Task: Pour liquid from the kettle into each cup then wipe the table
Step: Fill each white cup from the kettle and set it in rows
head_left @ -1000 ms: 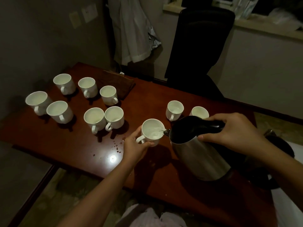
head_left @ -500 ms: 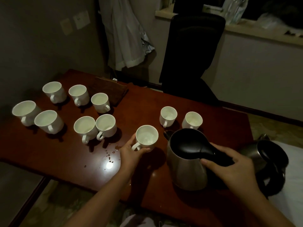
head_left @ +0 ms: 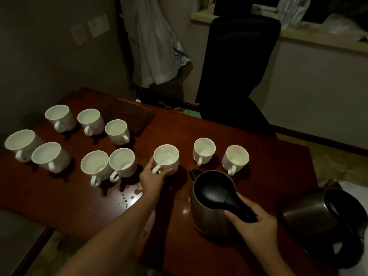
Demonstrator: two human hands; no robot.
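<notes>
Several white cups stand on the dark red table [head_left: 274, 156]. My left hand [head_left: 152, 179] holds one white cup [head_left: 166, 158] near the middle, fingers curled round its lower side and handle. A steel kettle [head_left: 211, 204] with a black lid stands upright on the table to the right of that cup. My right hand [head_left: 253, 226] grips its black handle. Two more cups [head_left: 204, 150] [head_left: 235, 159] stand just behind the kettle. A brown folded cloth [head_left: 127, 116] lies at the far side of the table, behind the left group of cups.
A second steel kettle [head_left: 318, 212] stands at the right edge. Water drops [head_left: 129, 196] lie on the table left of my left forearm. A black chair [head_left: 239, 72] stands behind the table, and clothing [head_left: 155, 46] hangs on the wall.
The kettle was tilted and pouring into the held cup a second ago; it now stands upright on the table. My left hand has moved the cup a little away from the kettle.
</notes>
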